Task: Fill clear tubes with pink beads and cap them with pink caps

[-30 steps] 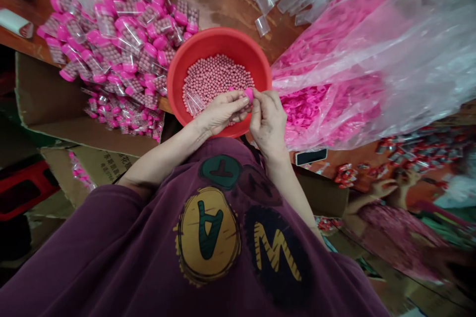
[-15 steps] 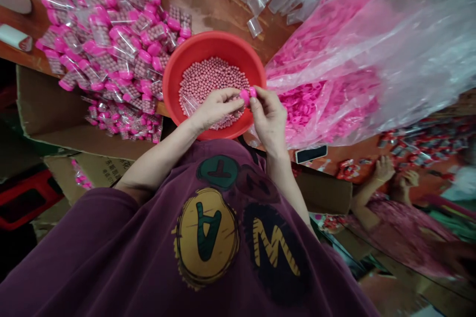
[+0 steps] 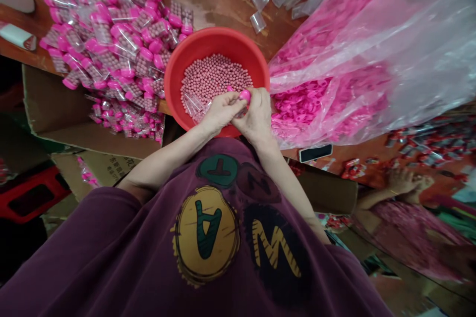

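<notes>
Right hand [image 3: 258, 115] has closed in — now against the left hand [image 3: 223, 113].

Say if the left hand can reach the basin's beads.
Probably yes: the left hand sits right above the beads, nothing between, though busy with the right hand at a pink cap.

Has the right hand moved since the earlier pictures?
Yes: against the rim of the round red plastic basin, the right hand has moved leftward, closer to the left hand.
</notes>
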Tool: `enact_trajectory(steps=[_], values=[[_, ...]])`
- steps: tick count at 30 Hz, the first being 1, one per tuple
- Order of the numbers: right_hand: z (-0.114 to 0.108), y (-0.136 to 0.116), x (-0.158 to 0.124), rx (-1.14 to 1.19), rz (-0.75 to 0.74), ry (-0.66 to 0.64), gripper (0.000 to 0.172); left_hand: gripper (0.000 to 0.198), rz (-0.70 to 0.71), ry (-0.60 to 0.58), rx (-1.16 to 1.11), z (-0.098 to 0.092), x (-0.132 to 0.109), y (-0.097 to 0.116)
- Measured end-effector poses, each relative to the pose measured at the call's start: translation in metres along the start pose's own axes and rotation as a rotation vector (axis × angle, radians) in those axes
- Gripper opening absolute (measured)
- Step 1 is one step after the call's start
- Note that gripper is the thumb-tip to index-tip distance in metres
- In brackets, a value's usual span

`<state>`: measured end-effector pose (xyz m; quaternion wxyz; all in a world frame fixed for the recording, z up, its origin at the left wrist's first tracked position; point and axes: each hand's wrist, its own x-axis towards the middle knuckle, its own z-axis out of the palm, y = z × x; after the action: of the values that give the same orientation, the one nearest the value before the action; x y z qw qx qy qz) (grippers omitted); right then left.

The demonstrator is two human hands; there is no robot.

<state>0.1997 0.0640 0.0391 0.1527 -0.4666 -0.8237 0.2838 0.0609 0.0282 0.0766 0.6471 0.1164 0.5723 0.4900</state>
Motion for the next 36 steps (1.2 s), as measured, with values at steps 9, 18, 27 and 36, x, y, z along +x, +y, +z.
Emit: enact_trajectory(steps=[9,18,27,36], values=[[0.022,-0.001,-0.004,-0.091,0.122,-0.176,0.053,0.016,-0.042,0.050,-0.006,-0.015,0.017,-0.035],[0.031,0.005,-0.009,-0.133,0.137,-0.299,0.056,0.029,-0.169,0.138,0.160,-0.013,0.022,-0.040],[0.052,0.001,0.000,-0.015,0.194,-0.371,0.074,0.027,-0.188,0.094,0.049,-0.038,0.028,-0.043],[0.067,0.028,0.020,0.043,0.155,-0.439,0.030,0.023,0.344,0.665,0.617,-0.207,0.079,0.063]])
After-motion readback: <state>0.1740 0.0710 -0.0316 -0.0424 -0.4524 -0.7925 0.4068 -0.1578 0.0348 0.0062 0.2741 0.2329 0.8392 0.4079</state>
